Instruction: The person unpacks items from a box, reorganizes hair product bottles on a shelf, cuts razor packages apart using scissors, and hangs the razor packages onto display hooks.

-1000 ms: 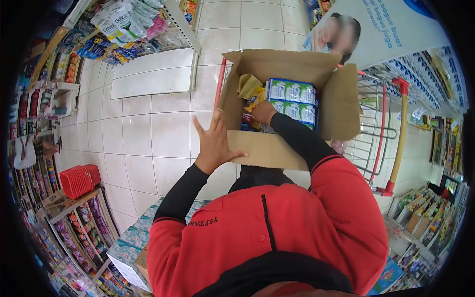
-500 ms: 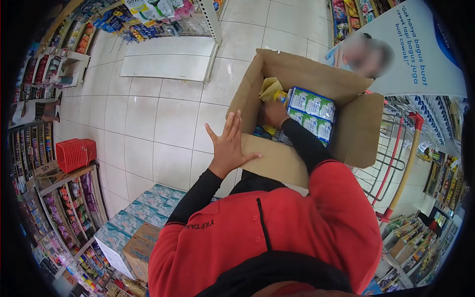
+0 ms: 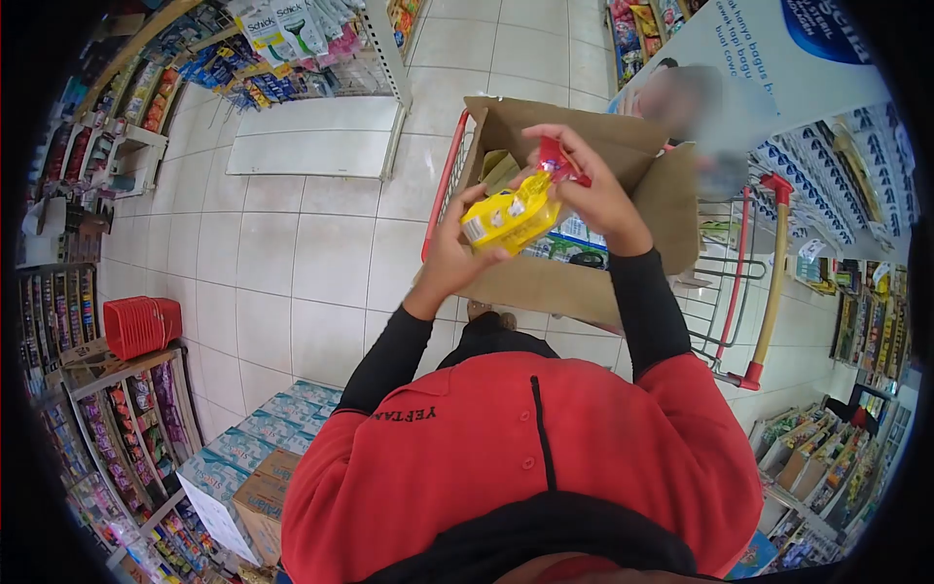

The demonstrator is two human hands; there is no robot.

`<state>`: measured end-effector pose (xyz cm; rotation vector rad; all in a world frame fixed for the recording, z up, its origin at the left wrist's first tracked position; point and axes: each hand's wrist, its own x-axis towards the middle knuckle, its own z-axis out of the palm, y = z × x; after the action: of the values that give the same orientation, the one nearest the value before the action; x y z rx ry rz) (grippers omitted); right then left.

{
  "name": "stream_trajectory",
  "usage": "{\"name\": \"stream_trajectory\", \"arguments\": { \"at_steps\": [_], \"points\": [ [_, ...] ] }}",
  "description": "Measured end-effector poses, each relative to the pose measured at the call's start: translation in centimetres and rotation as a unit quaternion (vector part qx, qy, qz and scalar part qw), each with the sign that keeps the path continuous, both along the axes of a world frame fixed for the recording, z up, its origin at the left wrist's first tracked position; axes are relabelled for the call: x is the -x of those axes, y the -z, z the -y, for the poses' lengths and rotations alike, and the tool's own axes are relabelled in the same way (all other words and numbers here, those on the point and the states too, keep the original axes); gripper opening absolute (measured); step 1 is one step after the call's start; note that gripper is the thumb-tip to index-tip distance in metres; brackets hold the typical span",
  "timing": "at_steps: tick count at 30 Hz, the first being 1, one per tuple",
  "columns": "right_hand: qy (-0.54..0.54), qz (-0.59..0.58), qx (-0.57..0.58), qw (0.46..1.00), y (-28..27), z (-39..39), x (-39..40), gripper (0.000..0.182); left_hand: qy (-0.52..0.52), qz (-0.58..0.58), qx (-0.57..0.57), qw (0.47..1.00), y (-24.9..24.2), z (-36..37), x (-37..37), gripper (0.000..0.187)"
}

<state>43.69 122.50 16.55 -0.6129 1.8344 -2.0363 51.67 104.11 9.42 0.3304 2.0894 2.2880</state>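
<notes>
A shiny yellow packet [image 3: 514, 216] with a red part at its upper right is held up over the open cardboard box [image 3: 654, 255]. My left hand [image 3: 449, 255] grips the yellow lower end, thumb underneath and fingers along the side. At the other end, my right hand [image 3: 598, 200] closes around the red part, with its fingers bent over it. Below the packet, blue, white and green packs [image 3: 581, 234] lie in the box, partly hidden by my hands. A folded yellowish piece [image 3: 498, 171] stands against the box's left inner wall.
The box sits in a shopping cart [image 3: 762, 292] with a red and tan handle. A large advertising panel [image 3: 720, 58] stands behind it. Stacked cartons [image 3: 263, 487] are at my lower left, near red baskets [image 3: 143, 326]. Stocked shelves line both sides.
My right hand has come up out of the box with the yellow packet. My left hand, earlier spread at the box's edge, has moved over and now grips the packet too.
</notes>
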Motion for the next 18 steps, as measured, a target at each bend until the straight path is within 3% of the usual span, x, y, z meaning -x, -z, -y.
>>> {"name": "stream_trajectory", "arguments": {
  "at_steps": [1,2,4,5,10,12,13,14,16,18],
  "points": [
    [-0.034,0.039,0.081,0.995,-0.7,0.4,-0.8,0.047,-0.002,-0.009,0.001,1.000,-0.5,0.3,-0.3,0.073],
    [-0.038,0.030,0.082,0.995,-1.5,0.8,-1.5,0.047,-0.004,0.042,-0.054,0.998,-1.0,0.9,-0.7,0.060],
    [0.011,0.105,0.175,0.979,-3.0,1.4,-2.8,0.044,-0.008,0.143,-0.162,0.976,-2.0,1.9,-1.8,0.035],
    [0.057,0.120,0.162,0.978,-2.3,1.1,-2.9,0.035,-0.058,0.126,-0.182,0.973,-3.2,1.8,-2.9,0.024],
    [0.095,0.139,0.122,0.978,-0.4,1.5,-5.3,0.017,-0.163,0.079,-0.124,0.976,-4.9,2.7,-8.9,0.021],
    [0.156,0.080,0.067,0.982,-0.9,2.3,-6.5,0.014,-0.219,0.084,-0.065,0.970,-5.2,3.7,-10.9,0.018],
    [0.168,-0.018,0.058,0.984,0.6,3.1,-6.5,0.013,-0.227,0.080,-0.064,0.968,-5.2,4.5,-11.7,0.018],
    [0.159,-0.020,0.061,0.985,0.2,3.9,-7.1,0.013,-0.248,0.063,-0.058,0.965,-5.0,5.3,-12.4,0.017],
    [0.171,-0.061,-0.051,0.982,-0.6,5.9,-8.7,0.013,-0.281,0.038,-0.053,0.958,-4.6,7.6,-13.7,0.016],
    [0.125,-0.070,-0.076,0.987,-0.9,7.8,-8.9,0.012,-0.288,0.088,-0.225,0.927,-4.2,10.4,-14.7,0.021]
  ]
}}
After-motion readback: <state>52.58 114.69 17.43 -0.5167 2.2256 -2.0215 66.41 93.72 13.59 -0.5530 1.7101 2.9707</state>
